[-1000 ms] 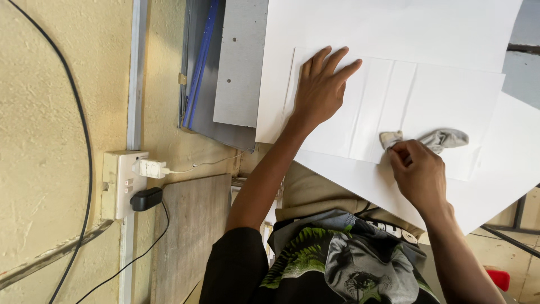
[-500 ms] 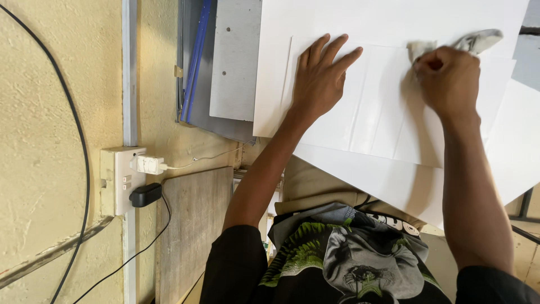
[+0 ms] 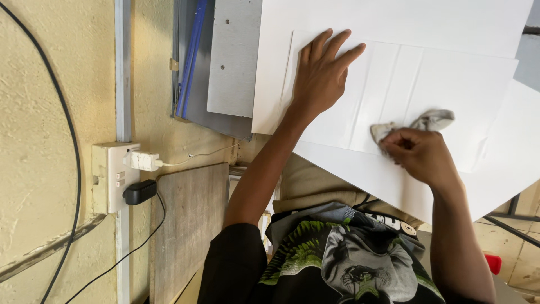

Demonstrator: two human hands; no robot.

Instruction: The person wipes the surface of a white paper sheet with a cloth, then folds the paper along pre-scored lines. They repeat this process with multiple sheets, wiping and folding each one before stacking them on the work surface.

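White panels [image 3: 450, 34] lie stacked; my left hand [image 3: 320, 76] presses flat, open. My right hand [image 3: 422, 155], its grip closed on a grey cloth [image 3: 430, 120], could shift the top panel [image 3: 427, 90] if I rub hard.

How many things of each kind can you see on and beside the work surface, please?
White panels: 3
Grey cloth: 1
Grey boards: 1
Plugs in wall socket: 2
Hands: 2
Total: 9
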